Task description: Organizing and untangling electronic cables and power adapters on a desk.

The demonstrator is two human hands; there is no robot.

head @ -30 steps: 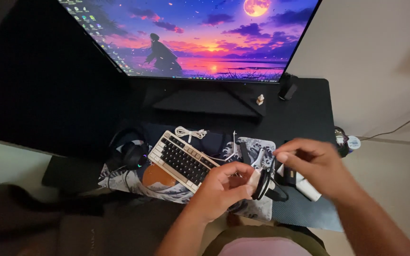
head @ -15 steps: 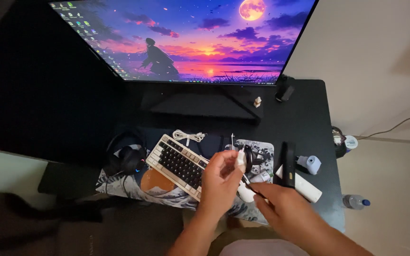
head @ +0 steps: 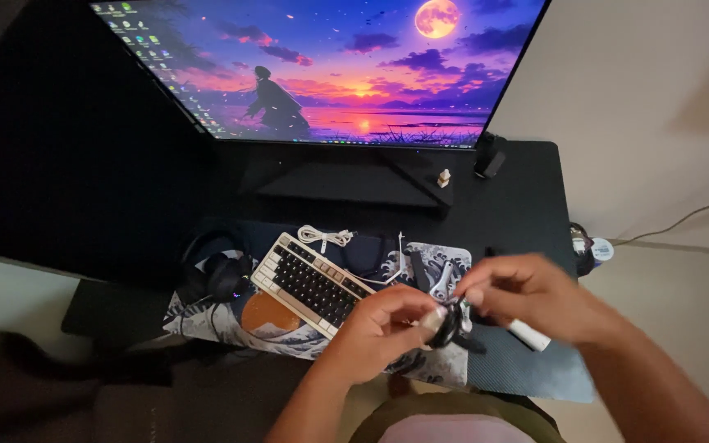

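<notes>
Item: small dark ring-shaped object (head: 446, 321), seemingly a coil of black cable or a band, with a pale tip at its left edge; motion blur leaves its exact kind unclear. Location: held in the air between both hands, low in the view, above the near right part of the patterned desk mat (head: 207, 308) on the black table (head: 527, 205). Left hand (head: 379, 332): fingers curled closed, thumb and forefinger pinching the object's left side. Right hand (head: 535, 295): fingers bent inward, fingertips closed on the object's right and upper side, palm turned down. Relation: the object sits directly between the two hands, touching both, neither clearly nearer; the hands meet from left and right, so the line of grip runs roughly across the view, and the ring appears turned edge-on toward the camera. A white cylindrical thing (head: 528, 335) pokes out from under the right hand; whether it is held or lies on the table cannot be told. Surroundings: compact keyboard (head: 309, 283) set diagonally, just left of the hands; bundled white cable (head: 326, 238) behind it; black headphones (head: 219, 271) farther left; large monitor (head: 330, 74) at the back showing a sunset wallpaper; small dark device (head: 490, 154) beside its stand.
</notes>
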